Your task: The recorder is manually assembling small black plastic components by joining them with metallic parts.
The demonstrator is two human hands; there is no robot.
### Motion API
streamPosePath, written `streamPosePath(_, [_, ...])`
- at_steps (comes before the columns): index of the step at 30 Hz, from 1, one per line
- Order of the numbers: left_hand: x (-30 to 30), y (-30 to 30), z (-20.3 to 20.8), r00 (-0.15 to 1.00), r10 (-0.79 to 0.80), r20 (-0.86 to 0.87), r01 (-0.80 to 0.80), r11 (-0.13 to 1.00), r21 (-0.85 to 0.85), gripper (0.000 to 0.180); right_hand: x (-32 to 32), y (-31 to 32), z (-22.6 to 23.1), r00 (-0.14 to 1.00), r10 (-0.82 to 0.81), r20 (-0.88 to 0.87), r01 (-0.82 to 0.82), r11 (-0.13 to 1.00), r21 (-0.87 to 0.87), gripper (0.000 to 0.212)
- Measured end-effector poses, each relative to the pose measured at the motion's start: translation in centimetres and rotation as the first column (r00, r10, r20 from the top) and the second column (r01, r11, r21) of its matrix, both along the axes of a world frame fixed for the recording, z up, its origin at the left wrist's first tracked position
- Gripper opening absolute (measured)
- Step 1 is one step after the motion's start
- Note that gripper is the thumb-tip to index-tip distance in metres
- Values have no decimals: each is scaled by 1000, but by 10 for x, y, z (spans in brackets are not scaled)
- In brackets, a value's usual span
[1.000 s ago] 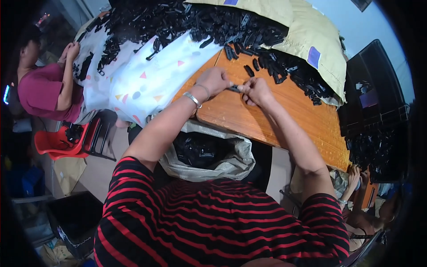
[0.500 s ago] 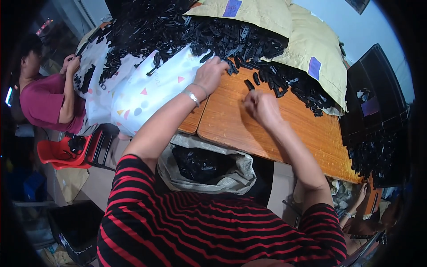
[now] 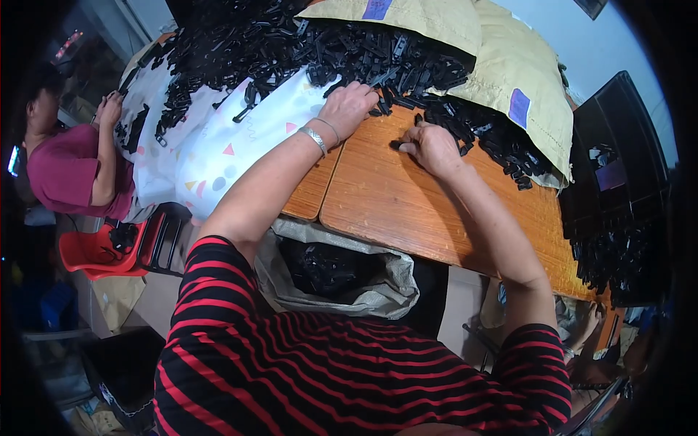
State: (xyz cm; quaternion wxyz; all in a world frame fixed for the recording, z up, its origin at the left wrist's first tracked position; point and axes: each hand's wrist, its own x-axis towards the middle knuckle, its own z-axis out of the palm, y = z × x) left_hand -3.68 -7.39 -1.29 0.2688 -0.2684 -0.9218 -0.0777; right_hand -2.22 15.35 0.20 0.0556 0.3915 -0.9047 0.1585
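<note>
Small black plastic parts lie in a big heap (image 3: 240,43) that spreads over the far side of the wooden table (image 3: 392,196). My right hand (image 3: 436,149) is closed over the bare wood, with a small black plastic part (image 3: 397,145) pinched between thumb and fingers. Another dark part touches its knuckles from behind. My left hand (image 3: 349,105), with a silver watch on the wrist, rests at the heap's near edge beside the patterned white sheet (image 3: 247,138). Its fingers are curled down among the parts, and the fingertips are partly hidden.
Two yellowish sacks (image 3: 509,65) spill parts at the back right. An open woven sack (image 3: 407,291) hangs below the table's near edge. A co-worker (image 3: 80,167) handles parts at the left, near a red chair (image 3: 94,251). A black bin (image 3: 618,167) of parts stands right.
My right hand has moved slightly up and left, and the black part it pinches now points to the left. My left hand has shifted slightly, staying at the heap's edge.
</note>
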Motion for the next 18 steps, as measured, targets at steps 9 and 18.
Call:
streamPosePath(9, [48, 15, 14, 946, -29, 322, -96, 925, 368, 32, 37, -19, -16, 941, -116, 319, 197, 952, -236, 15])
streamPosePath(18, [74, 35, 22, 948, -207, 241, 56, 856, 514, 38, 44, -9, 2, 597, 183, 781, 594, 553, -584, 16])
